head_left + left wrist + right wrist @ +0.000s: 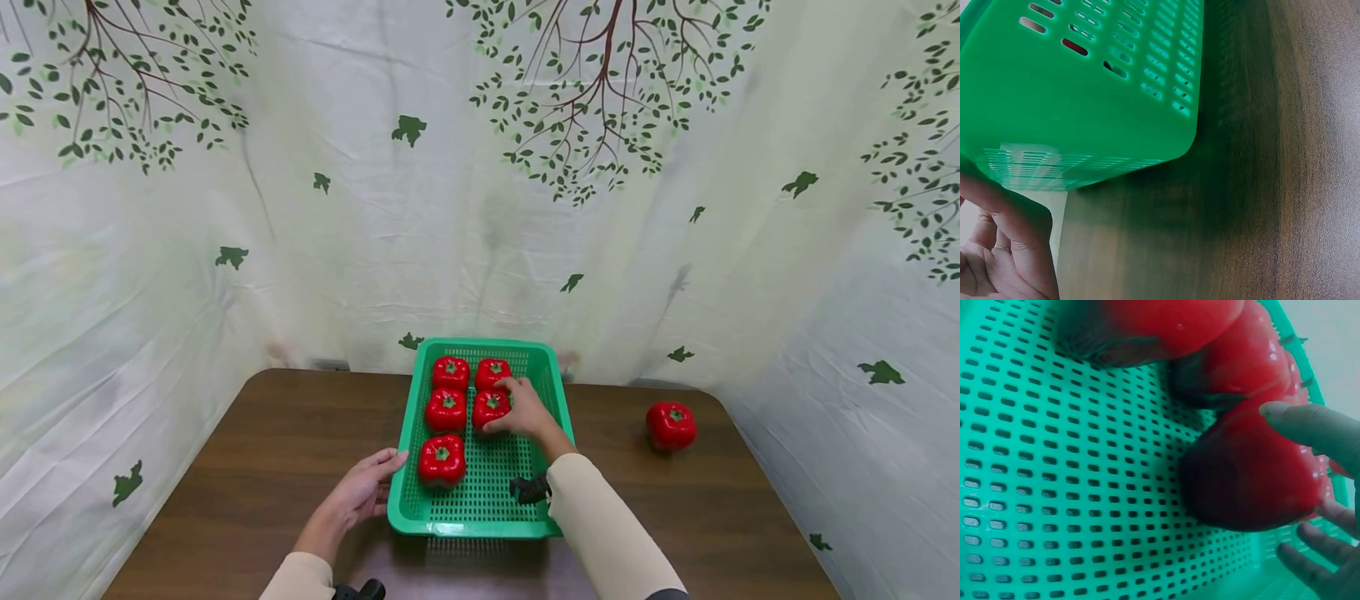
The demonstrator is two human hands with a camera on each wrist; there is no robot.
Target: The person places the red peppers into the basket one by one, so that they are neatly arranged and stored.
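Note:
A green plastic basket [491, 529] with slotted walls and floor stands on the table. Inside, three glossy red bell peppers line its left side, the nearest being a bell pepper [442, 461]. Two more sit in a second row to their right. My right hand [528, 412] reaches into the basket and grips the nearer bell pepper [1247, 469] of that row, thumb on one side and fingers on the other. At the basket's left wall, my left hand [365, 487] holds the rim with its thumb on top; in the left wrist view its fingers [1029, 250] are partly cut off.
One more red bell pepper [671, 426] lies on the brown wooden table [300, 433], right of the basket. A pale cloth with printed branches and leaves [450, 208] hangs behind and around the table. The basket's far end is close to that cloth.

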